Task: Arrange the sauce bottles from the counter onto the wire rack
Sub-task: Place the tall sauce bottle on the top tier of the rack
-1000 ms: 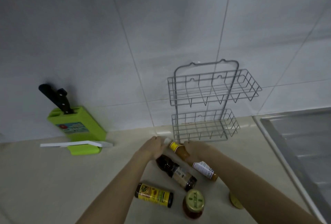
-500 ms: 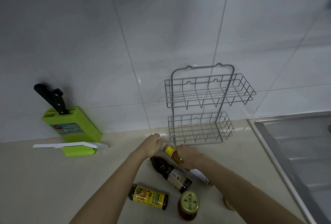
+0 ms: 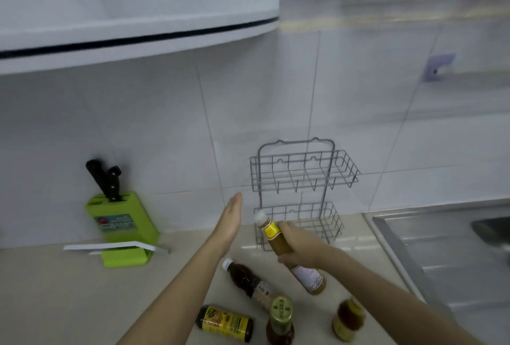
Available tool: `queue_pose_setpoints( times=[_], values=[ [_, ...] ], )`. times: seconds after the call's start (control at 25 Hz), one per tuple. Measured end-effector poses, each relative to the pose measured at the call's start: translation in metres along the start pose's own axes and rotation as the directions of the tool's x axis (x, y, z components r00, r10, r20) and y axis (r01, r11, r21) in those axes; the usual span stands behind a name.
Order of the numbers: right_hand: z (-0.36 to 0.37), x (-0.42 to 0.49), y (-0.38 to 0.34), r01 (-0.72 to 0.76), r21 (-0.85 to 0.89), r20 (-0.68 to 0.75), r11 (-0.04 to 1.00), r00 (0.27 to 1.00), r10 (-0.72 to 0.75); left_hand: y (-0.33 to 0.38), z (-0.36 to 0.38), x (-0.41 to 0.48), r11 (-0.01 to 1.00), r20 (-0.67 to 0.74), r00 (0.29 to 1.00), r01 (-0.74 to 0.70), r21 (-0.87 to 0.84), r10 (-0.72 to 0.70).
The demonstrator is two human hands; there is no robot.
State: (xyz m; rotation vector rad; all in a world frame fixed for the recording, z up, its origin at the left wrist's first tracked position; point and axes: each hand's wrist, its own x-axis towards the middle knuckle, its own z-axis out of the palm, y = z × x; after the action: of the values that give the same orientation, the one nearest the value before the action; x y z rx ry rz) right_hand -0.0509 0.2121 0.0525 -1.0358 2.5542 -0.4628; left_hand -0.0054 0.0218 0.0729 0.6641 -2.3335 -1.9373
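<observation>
My right hand (image 3: 296, 245) grips a tall amber sauce bottle (image 3: 276, 239) with a white cap and yellow neck label, lifted and tilted in front of the lower basket of the grey two-tier wire rack (image 3: 303, 176). Both rack baskets hold nothing. Left of the bottle, my left hand (image 3: 230, 222) is raised flat with fingers extended, holding nothing. On the counter lie a dark bottle (image 3: 249, 282) with a white cap and a black bottle with a yellow label (image 3: 225, 322). A jar with a gold-green lid (image 3: 280, 320) and a small amber jar (image 3: 348, 318) stand near the front.
A green knife block (image 3: 121, 227) with black-handled knives stands at the left against the tiled wall, a white strip lying across its base. A steel sink (image 3: 447, 248) fills the right side. A white cabinet (image 3: 138, 13) hangs overhead.
My right hand has lifted the amber bottle off the counter toward the rack. My left hand let go of its cap end and rose open. The view has tilted upward.
</observation>
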Motion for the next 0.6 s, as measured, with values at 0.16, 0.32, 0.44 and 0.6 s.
queue_pose_setpoints(
  times=[0.16,0.32,0.44,0.6],
  values=[
    [-0.035,-0.021,-0.020,0.022,0.089,-0.151,0.996,0.988,-0.009,0.032,0.006,-0.004,0.990,0.052,0.997,-0.052,-0.127,0.059],
    [-0.065,-0.036,-0.030,0.070,0.298,-0.368,0.952,0.928,0.047,0.053,0.006,0.002,0.989,0.153,0.985,-0.057,-0.137,0.078],
    [-0.092,-0.037,-0.037,0.124,0.401,-0.461,0.907,0.883,0.083,0.056,0.006,-0.001,0.976,0.154,0.985,-0.042,-0.212,0.076],
    [-0.128,-0.024,-0.048,0.238,0.495,-0.580,0.836,0.806,0.115,0.054,0.010,-0.002,0.975,0.175,0.981,-0.044,-0.219,0.083]
  ],
)
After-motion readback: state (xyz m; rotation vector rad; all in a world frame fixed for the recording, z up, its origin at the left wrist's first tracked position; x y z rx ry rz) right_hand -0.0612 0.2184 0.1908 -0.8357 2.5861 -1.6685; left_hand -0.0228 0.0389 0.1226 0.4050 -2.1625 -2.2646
